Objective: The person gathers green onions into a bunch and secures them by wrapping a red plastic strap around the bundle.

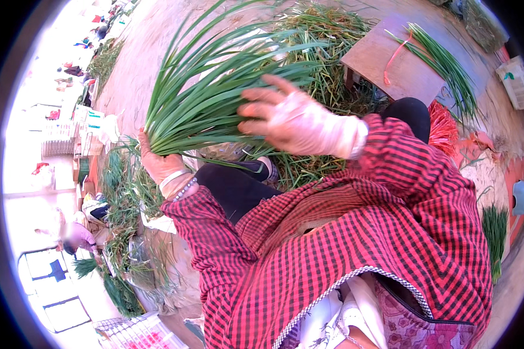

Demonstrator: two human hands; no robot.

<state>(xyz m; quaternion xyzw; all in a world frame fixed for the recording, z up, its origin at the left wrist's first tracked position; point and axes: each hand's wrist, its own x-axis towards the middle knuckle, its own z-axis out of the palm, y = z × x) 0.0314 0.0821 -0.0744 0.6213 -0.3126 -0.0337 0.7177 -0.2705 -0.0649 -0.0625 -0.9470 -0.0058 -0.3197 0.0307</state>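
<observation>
A fanned bunch of long green Chinese chives [215,96] spreads out in front of me. My left hand [160,164], in a thin pale glove with a beaded bracelet at the wrist, is closed around its gathered base. Against the right side of the leaves is my right hand [291,119], also gloved, with its fingers spread and slightly smeared by motion. Whether its fingertips press into the leaves I cannot tell. On a low wooden table [372,55] at the far right lies another chive bunch [442,61], with a red tie [397,58] around it.
A heap of loose, partly dried leaves [326,43] lies beyond my legs. Beside the table is a bundle of red ties [442,131]. More chives [495,238] lie at the right, near a light blue container [523,198]. At the left a person [82,237] sits near more greens [119,294].
</observation>
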